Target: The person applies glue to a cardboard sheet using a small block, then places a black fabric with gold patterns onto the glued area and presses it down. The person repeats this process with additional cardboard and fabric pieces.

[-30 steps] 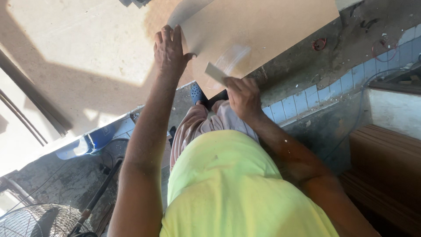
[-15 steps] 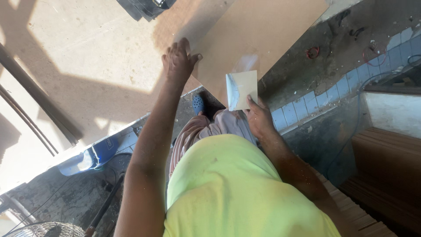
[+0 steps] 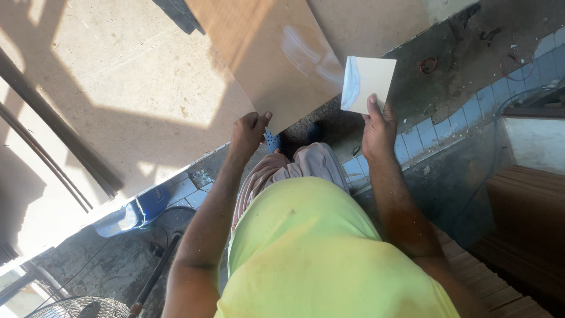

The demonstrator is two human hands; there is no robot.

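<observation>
A brown rectangular board [image 3: 268, 56] lies tilted over a larger pale board [image 3: 129, 88]. My left hand [image 3: 250, 131] grips the brown board's near corner edge. My right hand [image 3: 378, 131] holds up a small white square sheet [image 3: 368, 82] by its lower edge, just right of the brown board. My yellow-green shirt [image 3: 318, 253] fills the lower middle of the view.
A strip of blue tiles [image 3: 447, 126] crosses the dark floor to the right. A blue and white container [image 3: 132, 213] lies at lower left, with a fan grille [image 3: 76, 308] at the bottom. Stacked wooden boards [image 3: 524, 224] sit at right. Dark bars [image 3: 53, 147] lean at left.
My left hand slid from the brown board's face down to its near corner. My right hand brought the white sheet out to the right and turned it face up.
</observation>
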